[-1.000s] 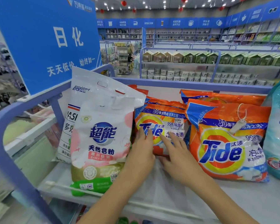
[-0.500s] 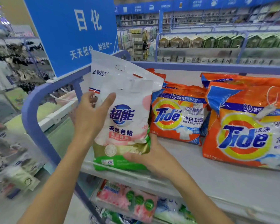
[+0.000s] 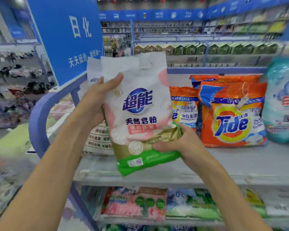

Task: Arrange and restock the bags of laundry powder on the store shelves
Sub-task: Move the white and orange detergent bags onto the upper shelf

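**A:** What have we got closest to us at the detergent shelf?

**B:** The pink-and-green bag point(image 3: 140, 114), held in both our hands. Our left hand point(image 3: 97, 104) grips its upper left edge, thumb laid across the front. Our right hand point(image 3: 178, 144) wraps the lower right corner, thumb pressed on the gold band.

**A:** A second ago we had both palms flat on the small Tide bag point(image 3: 183, 110).

**B:** Yes, and this bag stood untouched at the left front of the shelf point(image 3: 240, 162). Now it is up and tilted, its green base out over the front lip. As far as we can tell, it is clear of the board.

**A:** And behind it?

**B:** The white bag point(image 3: 97, 139) it stood against remains at the left end, by the blue rail point(image 3: 38, 117). The small Tide bag is partly hidden by our load. The large Tide bag point(image 3: 232, 117) sits just beside it, with a teal bag point(image 3: 282, 100) at the far right. The blue sign point(image 3: 70, 35) rises above, and the aisles beyond are blurred.

**A:** What does that mean for the job?

**B:** We judge the Tide row settled for now and this bag mid-move. The bare board in front of the orange bags looks a likely spot, but nothing yet shows where the bag will go.
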Tool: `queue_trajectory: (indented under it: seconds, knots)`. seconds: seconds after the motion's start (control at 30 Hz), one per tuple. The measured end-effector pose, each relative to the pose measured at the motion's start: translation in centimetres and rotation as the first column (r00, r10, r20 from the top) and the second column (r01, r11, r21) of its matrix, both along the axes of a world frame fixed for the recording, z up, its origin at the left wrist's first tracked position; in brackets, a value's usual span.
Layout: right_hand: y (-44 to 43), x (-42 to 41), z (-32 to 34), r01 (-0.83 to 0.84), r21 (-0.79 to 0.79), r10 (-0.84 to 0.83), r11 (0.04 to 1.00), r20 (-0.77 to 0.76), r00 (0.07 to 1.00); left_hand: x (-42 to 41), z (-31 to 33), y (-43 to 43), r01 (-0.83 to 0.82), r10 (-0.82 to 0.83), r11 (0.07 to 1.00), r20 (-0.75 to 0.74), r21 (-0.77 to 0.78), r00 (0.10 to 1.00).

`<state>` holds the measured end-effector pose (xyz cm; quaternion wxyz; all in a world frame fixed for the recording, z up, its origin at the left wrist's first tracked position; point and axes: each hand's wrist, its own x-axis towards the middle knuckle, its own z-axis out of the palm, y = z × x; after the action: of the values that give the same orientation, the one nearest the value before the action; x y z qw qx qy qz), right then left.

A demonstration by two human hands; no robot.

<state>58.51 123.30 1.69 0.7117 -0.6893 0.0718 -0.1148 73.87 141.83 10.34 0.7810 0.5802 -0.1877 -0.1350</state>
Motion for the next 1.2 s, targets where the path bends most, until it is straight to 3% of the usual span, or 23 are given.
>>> queue_trajectory:
  seconds: [0.17, 0.37, 0.43, 0.53, 0.63, 0.77, 0.87, 1.03, 1.2]
  knots:
    - [0.4, -5.0, -0.2, -0.027, 0.217, 0.004, 0.976, 0.106, 0.994, -2.0, 2.6, -1.3, -0.022, 0.022, 1.0, 0.066, -0.004, 0.998]
    - [1.3, -9.9, -2.9, 0.056, 0.47, -0.099, 0.881, 0.067, 0.993, -5.7, 2.2, -3.4, -0.083, 0.084, 0.996, 0.056, -0.026, 0.995]
    - [1.1, -11.7, -2.6, 0.074, 0.499, -0.125, 0.863, 0.069, 0.99, -6.5, 1.9, -4.1, -0.128, 0.128, 0.992, -0.006, -0.021, 0.992]
    - [0.4, -15.1, -2.2, 0.15, 0.41, -0.189, 0.9, 0.054, 0.981, -8.2, 1.3, -5.2, -0.157, 0.156, 0.987, -0.071, -0.014, 0.985]
    - [-1.0, -19.3, -2.2, 0.258, 0.277, -0.279, 0.926, 0.042, 0.959, -11.4, 0.9, -7.4, -0.045, 0.044, 0.999, -0.139, -0.006, 0.989]
    - [-3.4, -25.1, -2.7, 0.252, 0.177, -0.259, 0.951, 0.02, 0.966, -18.2, 1.3, -11.8, 0.145, -0.144, 0.988, -0.033, 0.043, 0.989]
    - [-5.1, -29.1, -3.3, 0.219, 0.249, -0.224, 0.943, -0.011, 0.975, -23.6, 2.3, -14.3, 0.253, -0.264, 0.956, 0.057, 0.148, 0.963]
    - [-7.0, -36.6, -4.0, 0.263, 0.401, -0.293, 0.878, 0.015, 0.956, -30.9, 1.7, -19.4, 0.346, -0.394, 0.876, 0.086, 0.336, 0.915]
    - [-9.0, -44.5, -6.5, 0.366, 0.494, -0.404, 0.788, -0.033, 0.914, -37.8, -2.6, -24.9, 0.459, -0.469, 0.859, -0.011, 0.229, 0.883]
